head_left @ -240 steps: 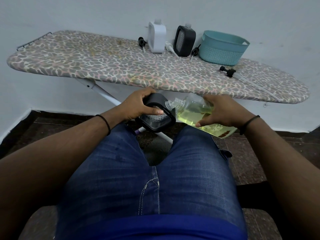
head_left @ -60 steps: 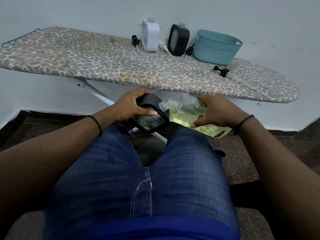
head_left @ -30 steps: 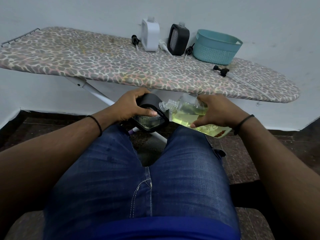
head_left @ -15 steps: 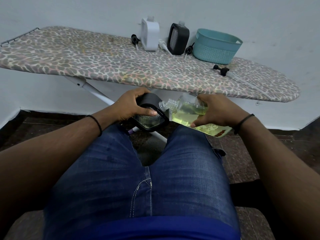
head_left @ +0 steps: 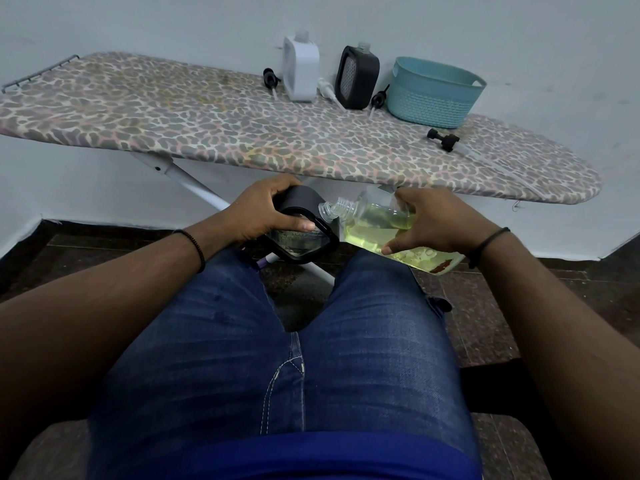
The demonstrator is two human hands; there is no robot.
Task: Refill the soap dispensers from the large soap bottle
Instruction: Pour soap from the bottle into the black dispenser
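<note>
Little is changed from half a second ago: both hands and both containers are found in the same places, and the things on the ironing board are unmoved

The left hand (head_left: 265,211) is curled around a black soap dispenser (head_left: 302,233), with the fingers wrapped over its far side and the thumb laid across its clear front panel. The dispenser is held tilted above the lap, its open neck turned toward the right. The right hand (head_left: 434,221) is clamped on the large soap bottle (head_left: 372,221), a clear bottle with yellow-green liquid inside. The bottle is tipped nearly flat, its threaded mouth set against the neck of the dispenser. Both containers are held just below the near edge of the ironing board (head_left: 214,133), which is used here as the desk

Both forearms are stretched forward over blue jeans, and a dark band is worn on each wrist. The hands are kept close together, joined only through the two containers

Along the far edge of the board, a white dispenser (head_left: 300,73) and a second black dispenser (head_left: 356,79) are stood upright without pumps. Loose pump tops are laid beside them. A teal basket (head_left: 433,95) is placed toward the far right corner, and a black pump (head_left: 443,139) is laid near the basket
</note>
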